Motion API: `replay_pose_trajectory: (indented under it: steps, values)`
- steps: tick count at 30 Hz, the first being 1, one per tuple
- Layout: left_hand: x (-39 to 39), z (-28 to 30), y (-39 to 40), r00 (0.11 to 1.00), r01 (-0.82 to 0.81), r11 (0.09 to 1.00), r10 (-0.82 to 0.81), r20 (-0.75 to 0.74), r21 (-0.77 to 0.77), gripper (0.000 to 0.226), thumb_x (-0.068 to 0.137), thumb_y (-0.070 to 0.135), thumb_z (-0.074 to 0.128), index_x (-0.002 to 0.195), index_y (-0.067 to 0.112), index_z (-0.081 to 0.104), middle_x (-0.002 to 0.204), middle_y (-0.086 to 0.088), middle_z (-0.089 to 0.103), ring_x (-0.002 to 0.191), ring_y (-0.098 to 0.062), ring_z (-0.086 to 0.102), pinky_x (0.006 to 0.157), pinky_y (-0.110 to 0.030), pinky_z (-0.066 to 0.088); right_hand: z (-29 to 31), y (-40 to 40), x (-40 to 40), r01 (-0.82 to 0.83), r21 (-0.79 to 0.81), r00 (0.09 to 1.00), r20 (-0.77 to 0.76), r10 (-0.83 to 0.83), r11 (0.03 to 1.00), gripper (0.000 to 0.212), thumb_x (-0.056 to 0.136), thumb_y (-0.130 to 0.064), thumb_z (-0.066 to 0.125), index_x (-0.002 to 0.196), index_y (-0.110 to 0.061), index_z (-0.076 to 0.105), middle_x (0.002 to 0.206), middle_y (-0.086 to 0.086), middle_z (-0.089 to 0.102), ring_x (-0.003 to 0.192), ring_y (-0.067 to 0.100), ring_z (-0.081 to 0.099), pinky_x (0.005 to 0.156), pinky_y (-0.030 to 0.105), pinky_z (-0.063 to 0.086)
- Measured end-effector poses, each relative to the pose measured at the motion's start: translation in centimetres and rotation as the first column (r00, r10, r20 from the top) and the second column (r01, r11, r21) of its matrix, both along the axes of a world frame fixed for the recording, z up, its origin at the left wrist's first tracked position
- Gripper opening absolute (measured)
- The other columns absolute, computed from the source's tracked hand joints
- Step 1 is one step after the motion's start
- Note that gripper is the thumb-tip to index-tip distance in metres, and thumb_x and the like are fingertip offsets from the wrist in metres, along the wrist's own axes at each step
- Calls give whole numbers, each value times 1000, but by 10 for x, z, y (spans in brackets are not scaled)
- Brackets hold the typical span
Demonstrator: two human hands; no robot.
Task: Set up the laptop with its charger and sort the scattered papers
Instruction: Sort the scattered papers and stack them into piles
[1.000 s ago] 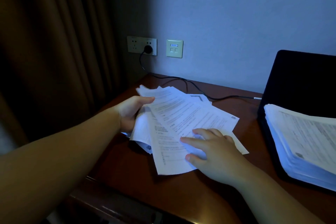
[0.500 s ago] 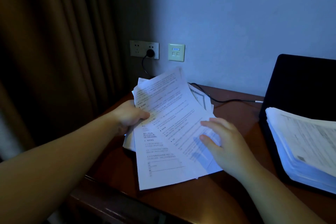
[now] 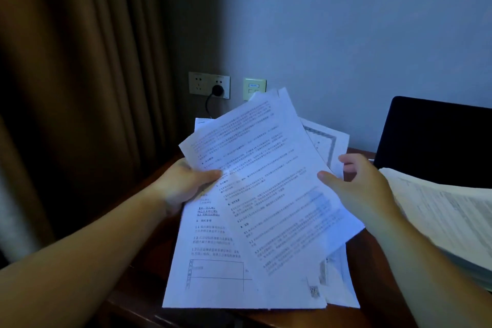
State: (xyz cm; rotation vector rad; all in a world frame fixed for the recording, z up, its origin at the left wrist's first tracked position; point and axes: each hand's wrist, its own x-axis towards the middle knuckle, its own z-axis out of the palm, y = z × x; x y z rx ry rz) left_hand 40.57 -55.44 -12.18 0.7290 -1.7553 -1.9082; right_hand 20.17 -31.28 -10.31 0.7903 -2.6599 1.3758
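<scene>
A fanned bundle of printed papers (image 3: 266, 208) is lifted off the wooden desk (image 3: 378, 298), tilted toward me. My left hand (image 3: 183, 184) grips its left edge, thumb on top of the sheets. My right hand (image 3: 356, 184) is at the bundle's right edge with the thumb against the top sheet and fingers loosely spread. The black laptop (image 3: 436, 141) stands open at the right, its screen dark. The charger plug (image 3: 217, 89) sits in the wall socket, its cable dropping behind the papers.
A thick stack of papers (image 3: 447, 216) lies over the laptop's base at the right. A brown curtain (image 3: 80, 88) hangs at the left. A second wall plate (image 3: 254, 88) is next to the socket.
The papers went from lying spread on the desk to being gathered and raised upright. My right hand shifted from pressing on top of them to their right edge.
</scene>
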Motion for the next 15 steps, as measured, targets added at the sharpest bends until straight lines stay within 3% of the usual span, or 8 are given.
replay_pose_trajectory:
  steps: [2,5,9,12,15]
  values:
    - [-4,-5,10,999,6,997,-3,-40,78,24,97,0,63,120,8,67,109,-15,78,93,-33,77,74,-42,64,-1,4,1,13,-15,999,53,-12,1000,50,82,-42,81,122,-26,55,115,-3,59,88,13,59,61,26,41]
    - [-10,-12,22,995,25,983,-7,-103,180,27,100,2,60,125,10,64,108,-16,78,87,-32,78,65,-40,64,-11,10,3,15,-31,997,75,-12,999,32,81,-33,82,97,-20,57,93,1,63,78,21,61,59,30,40]
    - [-15,-18,28,989,68,967,-34,-141,244,28,101,8,59,127,17,63,110,-16,77,88,-33,77,69,-43,65,-24,16,2,35,-160,968,252,7,987,30,81,-16,82,82,-5,55,71,3,50,61,21,46,57,31,31]
    - [-14,-21,27,989,93,964,-61,-134,248,27,102,13,57,128,20,61,115,-17,76,98,-37,75,84,-50,62,-35,20,-1,30,-227,946,320,46,973,25,82,-12,81,76,-12,57,70,8,59,62,23,54,63,32,38]
    - [-10,-25,25,988,96,955,-56,-147,279,27,105,14,52,130,17,61,114,-20,75,94,-36,75,79,-49,63,-40,22,-2,26,-286,924,372,86,958,11,89,-7,74,94,-14,67,88,10,75,77,28,71,71,39,53]
